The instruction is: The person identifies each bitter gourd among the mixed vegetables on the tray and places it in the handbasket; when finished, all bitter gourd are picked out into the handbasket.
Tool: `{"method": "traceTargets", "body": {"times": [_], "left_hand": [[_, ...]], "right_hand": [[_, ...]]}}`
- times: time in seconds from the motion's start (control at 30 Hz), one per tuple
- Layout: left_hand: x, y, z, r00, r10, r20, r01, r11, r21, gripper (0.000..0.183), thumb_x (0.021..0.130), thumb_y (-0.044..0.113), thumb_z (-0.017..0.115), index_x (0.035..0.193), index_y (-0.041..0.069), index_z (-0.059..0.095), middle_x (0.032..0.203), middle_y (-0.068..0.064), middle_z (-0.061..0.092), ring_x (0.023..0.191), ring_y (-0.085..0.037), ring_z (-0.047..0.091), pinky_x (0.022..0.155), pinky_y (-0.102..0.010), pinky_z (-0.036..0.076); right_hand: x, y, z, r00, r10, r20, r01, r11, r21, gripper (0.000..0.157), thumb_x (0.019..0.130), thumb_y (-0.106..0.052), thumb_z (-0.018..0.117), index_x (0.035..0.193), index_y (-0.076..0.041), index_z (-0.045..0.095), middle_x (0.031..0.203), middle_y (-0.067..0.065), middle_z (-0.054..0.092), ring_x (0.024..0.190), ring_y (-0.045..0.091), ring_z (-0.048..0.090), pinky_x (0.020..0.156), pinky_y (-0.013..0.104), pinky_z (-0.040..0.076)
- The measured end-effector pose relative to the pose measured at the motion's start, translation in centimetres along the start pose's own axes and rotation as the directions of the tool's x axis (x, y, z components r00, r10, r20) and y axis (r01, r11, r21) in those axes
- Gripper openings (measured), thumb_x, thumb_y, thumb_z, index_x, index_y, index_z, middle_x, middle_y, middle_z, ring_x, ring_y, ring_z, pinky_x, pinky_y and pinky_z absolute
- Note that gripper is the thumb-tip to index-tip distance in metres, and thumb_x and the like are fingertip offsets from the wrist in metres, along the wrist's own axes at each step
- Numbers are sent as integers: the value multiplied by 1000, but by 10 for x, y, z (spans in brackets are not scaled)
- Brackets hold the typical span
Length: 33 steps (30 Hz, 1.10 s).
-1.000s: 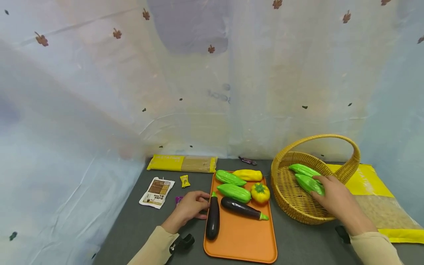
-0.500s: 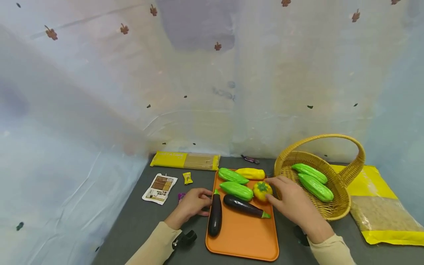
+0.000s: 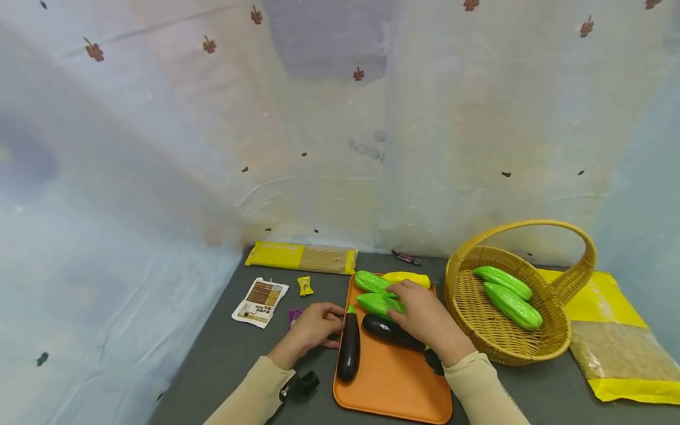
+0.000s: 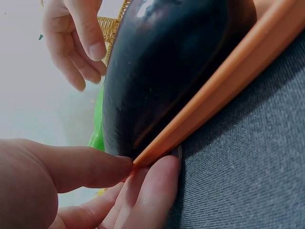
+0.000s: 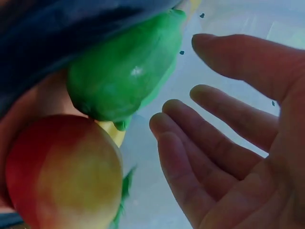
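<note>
My left hand point(image 3: 313, 330) pinches the left rim of the orange tray point(image 3: 398, 389); in the left wrist view, thumb and fingers meet on the tray edge point(image 4: 214, 105) beside an upright-lying eggplant point(image 3: 349, 354). Over the tray is my right hand point(image 3: 425, 313), its fingertips overlapping the nearer green gourd point(image 3: 377, 305). The right wrist view shows that hand point(image 5: 233, 143) spread, with a gap between it and the gourd point(image 5: 128, 67). A round yellow-and-red bell pepper point(image 5: 71, 171) is hidden behind the hand in the head view. A second green gourd point(image 3: 372, 281) and another eggplant point(image 3: 390, 330) lie alongside.
Right of the tray stands a wicker basket point(image 3: 457, 295) with a tall handle and two green gourds point(image 3: 512, 304) inside. A yellow bag point(image 3: 621, 348) lies beyond it. Noodles point(image 3: 303, 258), a white packet point(image 3: 260, 302) and small candies point(image 3: 305, 285) lie at left and back.
My right hand has let go of a green gourd in the basket and moved left, past the bell pepper, over the gourds on the tray. The left hand stays at the tray rim.
</note>
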<state>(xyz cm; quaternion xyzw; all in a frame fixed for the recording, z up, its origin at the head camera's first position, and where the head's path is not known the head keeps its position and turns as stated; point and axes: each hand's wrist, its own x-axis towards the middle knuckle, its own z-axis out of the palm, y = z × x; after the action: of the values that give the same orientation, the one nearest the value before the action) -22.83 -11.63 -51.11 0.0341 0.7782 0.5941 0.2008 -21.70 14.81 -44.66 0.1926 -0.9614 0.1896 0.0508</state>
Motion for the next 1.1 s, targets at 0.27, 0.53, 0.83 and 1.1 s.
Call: {"method": "traceTargets", "body": {"times": [0.27,0.53,0.83,1.1], "left_hand": [[1,-2,1,1000,-9,-10,9,1000,7,36,90,6,71,125,2,64,96,-11,69,82,-20,69,62,-38,66],[-1,2,4,1000,8,-12,-8,1000,5,37,89,5,70,126,0,63,96,-12,68,79,-20,69,61,-38,65],[-1,2,1,1000,-5,-17,5,1000,14,38,90,6,70,127,2,63,97,-12,68,83,-20,69,62,-38,65],[0,2,0,1000,-14,-4,14,1000,18,37,90,6,70,126,1,63,98,-12,68,85,-20,69,63,-38,66]], "right_hand": [[-1,-1,13,999,23,-23,-24,999,-45,41,86,-28,80,123,-15,70,109,3,66,93,18,65,81,39,59],[-3,3,17,999,13,-39,-15,998,-55,42,83,-24,83,122,-15,70,108,2,66,91,17,64,78,38,59],[0,1,21,998,-23,-63,19,998,-67,42,81,-22,85,120,-15,71,107,3,68,94,20,66,80,40,60],[-1,2,19,995,-49,-92,40,994,-98,42,80,-23,86,119,-16,72,107,2,69,95,19,67,81,39,60]]}}
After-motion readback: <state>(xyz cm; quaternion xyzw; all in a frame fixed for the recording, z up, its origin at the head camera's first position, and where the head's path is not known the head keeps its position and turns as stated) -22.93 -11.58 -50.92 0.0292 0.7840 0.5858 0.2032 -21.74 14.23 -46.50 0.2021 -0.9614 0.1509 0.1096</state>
